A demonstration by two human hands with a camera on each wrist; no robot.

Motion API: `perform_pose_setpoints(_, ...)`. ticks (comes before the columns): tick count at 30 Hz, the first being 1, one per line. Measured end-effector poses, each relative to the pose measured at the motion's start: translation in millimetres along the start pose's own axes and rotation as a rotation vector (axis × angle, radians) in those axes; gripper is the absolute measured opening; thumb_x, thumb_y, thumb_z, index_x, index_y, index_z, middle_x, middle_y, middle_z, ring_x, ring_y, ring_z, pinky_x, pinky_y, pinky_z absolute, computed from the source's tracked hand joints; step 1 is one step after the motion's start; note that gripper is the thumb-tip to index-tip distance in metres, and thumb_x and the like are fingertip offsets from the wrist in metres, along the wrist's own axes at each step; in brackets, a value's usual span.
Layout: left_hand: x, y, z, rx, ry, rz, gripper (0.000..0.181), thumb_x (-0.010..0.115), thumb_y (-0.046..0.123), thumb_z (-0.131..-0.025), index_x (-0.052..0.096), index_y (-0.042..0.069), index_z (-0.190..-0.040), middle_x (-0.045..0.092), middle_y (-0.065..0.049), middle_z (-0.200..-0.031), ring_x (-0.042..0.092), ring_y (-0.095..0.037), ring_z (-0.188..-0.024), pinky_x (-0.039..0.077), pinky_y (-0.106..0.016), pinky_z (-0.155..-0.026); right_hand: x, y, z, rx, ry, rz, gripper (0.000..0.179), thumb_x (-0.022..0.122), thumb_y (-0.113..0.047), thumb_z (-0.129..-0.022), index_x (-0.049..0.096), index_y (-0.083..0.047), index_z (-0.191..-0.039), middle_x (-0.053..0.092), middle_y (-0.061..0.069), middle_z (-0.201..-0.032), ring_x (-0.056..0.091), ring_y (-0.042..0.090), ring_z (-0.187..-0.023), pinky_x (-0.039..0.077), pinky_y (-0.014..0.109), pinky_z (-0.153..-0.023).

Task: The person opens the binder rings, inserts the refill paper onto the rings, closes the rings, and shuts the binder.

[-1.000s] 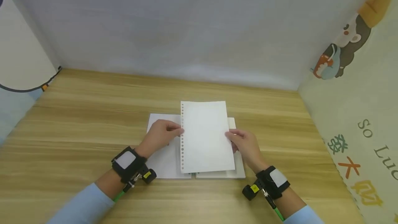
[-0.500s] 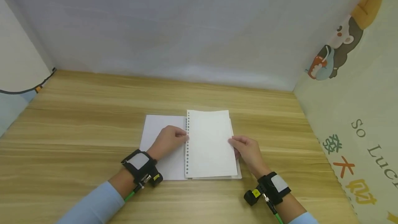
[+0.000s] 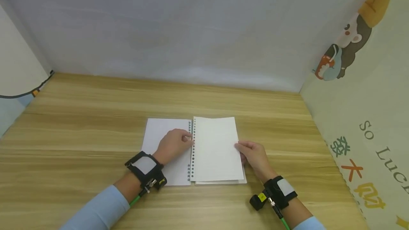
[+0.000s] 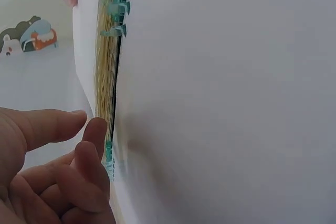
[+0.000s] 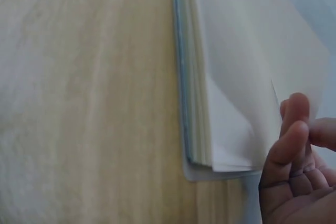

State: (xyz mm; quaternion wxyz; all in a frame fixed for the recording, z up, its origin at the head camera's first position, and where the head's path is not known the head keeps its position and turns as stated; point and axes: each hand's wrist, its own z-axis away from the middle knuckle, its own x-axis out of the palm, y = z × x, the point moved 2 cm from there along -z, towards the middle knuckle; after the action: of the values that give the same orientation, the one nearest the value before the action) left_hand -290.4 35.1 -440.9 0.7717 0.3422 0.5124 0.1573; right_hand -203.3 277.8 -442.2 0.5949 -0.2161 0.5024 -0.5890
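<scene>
A loose-leaf notebook [image 3: 169,173] lies open, a white page on its left side and a stack of pages [image 5: 194,103] on its right. Teal binder rings [image 4: 119,8] show open along its spine. Over the right stack is a white sheet [image 3: 215,152] with punched holes down its left edge. My left hand [image 3: 174,146] pinches that holed edge between thumb and fingers, close beside the rings. On the opposite side, my right hand [image 3: 254,153] pinches the sheet's right edge, bending it up a little from the pages, as the right wrist view shows.
The notebook rests on a wood-grain table [image 3: 112,95]. A pale cloth wall [image 3: 179,27] rises behind the table, with printed panels at left and right. Both wrists wear black camera straps with green cables.
The sheet has come down and slightly right in both hands, from across the spine to over the right page stack. Its holes now line up beside the rings, which have come into view.
</scene>
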Motion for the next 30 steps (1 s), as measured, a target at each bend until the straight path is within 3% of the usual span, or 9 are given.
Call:
perform_pose_setpoints(9,-4.4,5.3,-9.5,0.042,0.004,-0.079,0.04,0.063,0.027,-0.088,0.059,0.013,-0.125,0.069,-0.007,-0.095,0.062,-0.017,-0.081,0.046,-0.028,-0.064,-2.7,3.3,-3.1,0.028,0.005,-0.012,0.03,0.06,-0.016,-0.09,0.062,0.004,-0.112,0.06,-0.002,-0.069,0.053,0.008,-0.059,0.046,0.02,-0.053)
perform_pose_setpoints(13,-2.9,8.5,-12.1,0.075,0.0,-0.117,0.042,0.059,0.029,-0.091,0.056,0.013,-0.129,0.068,-0.011,-0.11,0.064,-0.024,-0.098,0.051,-0.036,-0.077,-3.5,3.8,-4.1,0.034,0.004,0.001,0.029,0.061,-0.016,-0.09,0.063,0.004,-0.11,0.059,-0.003,-0.067,0.053,0.008,-0.058,0.046,0.021,-0.052)
perform_pose_setpoints(17,0.2,10.3,-13.9,0.091,-0.021,-0.182,0.044,0.055,0.031,-0.093,0.051,0.013,-0.134,0.056,-0.01,-0.132,0.054,-0.028,-0.121,0.046,-0.043,-0.094,-3.9,4.6,-3.8,0.037,-0.004,0.017,0.028,0.061,-0.016,-0.09,0.063,0.004,-0.109,0.059,-0.002,-0.066,0.053,0.008,-0.057,0.046,0.021,-0.052)
perform_pose_setpoints(30,1.9,12.8,-15.6,0.093,-0.049,-0.215,0.047,0.055,0.031,-0.093,0.05,0.01,-0.135,0.055,-0.012,-0.133,0.053,-0.03,-0.122,0.046,-0.045,-0.095,-7.3,5.1,-6.4,0.024,-0.029,0.06,0.029,0.063,-0.016,-0.089,0.064,0.004,-0.11,0.06,-0.003,-0.065,0.054,0.008,-0.056,0.048,0.021,-0.052)
